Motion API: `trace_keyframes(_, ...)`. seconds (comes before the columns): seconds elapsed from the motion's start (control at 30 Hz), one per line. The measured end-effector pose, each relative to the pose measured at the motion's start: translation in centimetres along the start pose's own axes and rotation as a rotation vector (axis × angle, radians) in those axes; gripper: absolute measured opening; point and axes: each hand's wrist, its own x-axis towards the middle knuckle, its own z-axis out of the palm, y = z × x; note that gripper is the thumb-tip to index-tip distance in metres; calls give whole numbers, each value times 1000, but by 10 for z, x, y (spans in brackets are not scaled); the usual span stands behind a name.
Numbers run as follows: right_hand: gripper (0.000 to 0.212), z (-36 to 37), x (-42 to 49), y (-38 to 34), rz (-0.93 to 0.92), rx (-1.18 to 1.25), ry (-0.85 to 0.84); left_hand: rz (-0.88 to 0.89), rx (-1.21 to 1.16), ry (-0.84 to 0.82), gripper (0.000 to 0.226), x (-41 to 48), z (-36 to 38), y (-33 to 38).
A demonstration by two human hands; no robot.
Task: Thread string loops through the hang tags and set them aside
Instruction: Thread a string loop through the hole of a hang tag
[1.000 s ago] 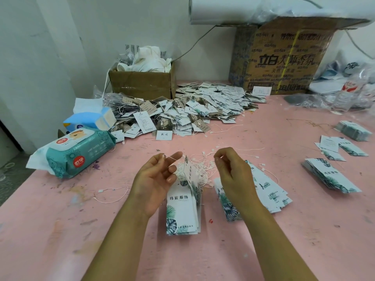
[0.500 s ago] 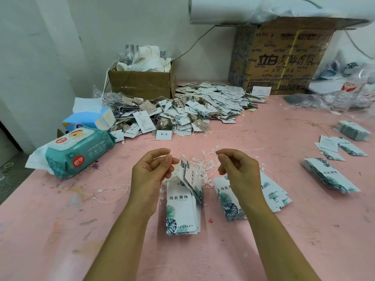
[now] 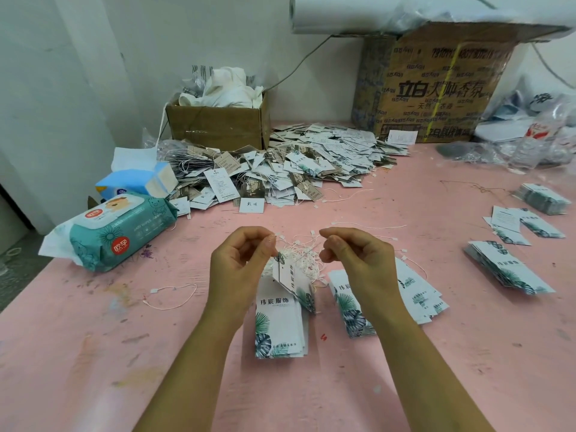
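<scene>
A white hang tag [image 3: 288,275] with a leaf print hangs tilted between my hands, on a thin white string [image 3: 299,258]. My left hand [image 3: 240,269] pinches one end of that string at its small plastic clasp. My right hand [image 3: 358,263] pinches the other end, fingers curled. Below lies a stack of strung tags [image 3: 280,322] with their strings bunched at the top. A second fanned pile of tags [image 3: 417,294] lies under and right of my right hand.
The pink table [image 3: 124,353] carries a big heap of mixed tags [image 3: 296,169] at the back, a brown box [image 3: 218,126], a wet-wipe pack [image 3: 121,229], a loose string loop [image 3: 171,296] at left, and more tag stacks [image 3: 508,269] at right.
My left fingers went from open to pinching the string end. Both hands drew together above the stack, and the tag now hangs tilted between them.
</scene>
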Motion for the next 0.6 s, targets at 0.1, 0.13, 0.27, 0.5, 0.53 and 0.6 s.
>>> trace_keyframes(0.1, 24, 3, -2, -1, -9, -29, -41, 68, 185, -63, 19, -5, 2, -3)
trace_keyframes(0.13, 23, 5, -3, -1, -13, -38, -55, 106, 259, -86, 18, -6, 3, -3)
trace_keyframes(0.27, 14, 6, -4, -1, -7, -7, -113, 201, 396, -135, 18, -11, 7, -1)
trace_keyframes(0.5, 14, 8, -5, 1, 11, 10, -202, 224, 414, -138, 20, -11, 8, -4)
trace_keyframes(0.53, 14, 8, -5, 1, 13, 6, -203, 232, 417, -138, 22, -11, 8, -4)
trace_keyframes(0.6, 14, 8, -4, 2, 19, 1, -189, 224, 409, -127, 18, -10, 8, -5)
